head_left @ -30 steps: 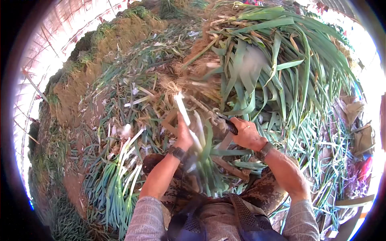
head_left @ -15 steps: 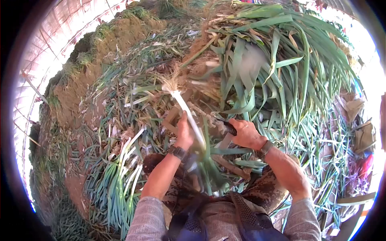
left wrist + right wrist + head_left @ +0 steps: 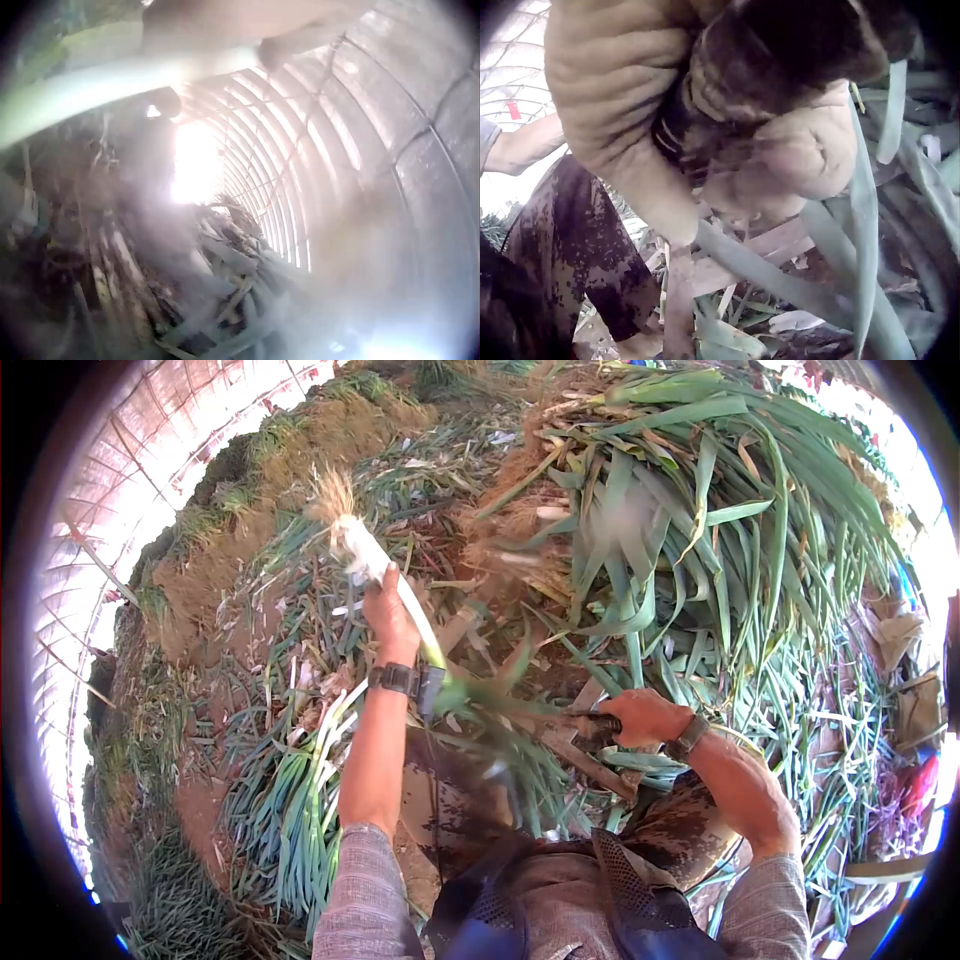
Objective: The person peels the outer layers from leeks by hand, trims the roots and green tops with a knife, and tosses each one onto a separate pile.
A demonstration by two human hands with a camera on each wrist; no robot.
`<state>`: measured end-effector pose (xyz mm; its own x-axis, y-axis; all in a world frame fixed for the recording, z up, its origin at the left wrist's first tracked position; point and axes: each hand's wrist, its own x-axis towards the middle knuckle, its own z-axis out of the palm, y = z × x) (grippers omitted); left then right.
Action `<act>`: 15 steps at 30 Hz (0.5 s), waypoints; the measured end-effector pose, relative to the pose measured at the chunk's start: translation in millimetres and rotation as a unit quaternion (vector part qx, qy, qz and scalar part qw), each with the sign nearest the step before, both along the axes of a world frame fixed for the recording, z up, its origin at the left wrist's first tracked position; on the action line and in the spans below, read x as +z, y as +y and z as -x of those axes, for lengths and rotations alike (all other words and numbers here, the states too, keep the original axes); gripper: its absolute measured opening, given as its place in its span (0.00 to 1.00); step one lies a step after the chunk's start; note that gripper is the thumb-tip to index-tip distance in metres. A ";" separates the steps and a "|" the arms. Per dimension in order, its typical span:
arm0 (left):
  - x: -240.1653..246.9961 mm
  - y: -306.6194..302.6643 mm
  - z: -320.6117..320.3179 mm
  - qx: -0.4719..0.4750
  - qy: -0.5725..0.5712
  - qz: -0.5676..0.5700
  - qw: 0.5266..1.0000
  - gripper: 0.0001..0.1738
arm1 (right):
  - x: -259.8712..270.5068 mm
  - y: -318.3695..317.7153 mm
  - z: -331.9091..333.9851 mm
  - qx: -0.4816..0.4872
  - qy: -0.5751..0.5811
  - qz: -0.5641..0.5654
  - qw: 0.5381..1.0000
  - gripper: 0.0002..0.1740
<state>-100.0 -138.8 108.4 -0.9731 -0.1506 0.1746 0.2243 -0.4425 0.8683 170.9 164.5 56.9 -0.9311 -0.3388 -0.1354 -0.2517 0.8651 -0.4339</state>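
My left hand grips a long green onion by its white stalk. The roots fan out beyond the fingers, and its green leaves trail back toward my lap, blurred. In the left wrist view the pale stalk crosses under the blurred hand. My right hand is wrapped around the dark handle of a tool, near the trailing leaves. The right wrist view shows the fingers curled round that dark handle; the tool's far end is too blurred to identify.
A big heap of unpeeled green onions lies at the back right. Cleaned onions lie in a bunch at my left. Leaf scraps litter the ground, and a wooden piece sits between my knees. A red item lies far right.
My left hand has moved up and to the left with the onion, its roots swinging away from the tool. My right hand has shifted slightly right and down, still holding the handle.
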 end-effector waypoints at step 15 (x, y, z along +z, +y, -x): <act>42.4 -171.0 62.8 0.183 0.241 0.696 0.652 0.21 | 54.2 32.0 -16.7 -0.171 0.027 0.007 0.985 0.24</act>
<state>-162.8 -309.8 150.7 -0.6990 0.2730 0.6610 0.4882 0.8576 0.1619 187.5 196.5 111.1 -0.9967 -0.0047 -0.0807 0.0314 0.8973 -0.4402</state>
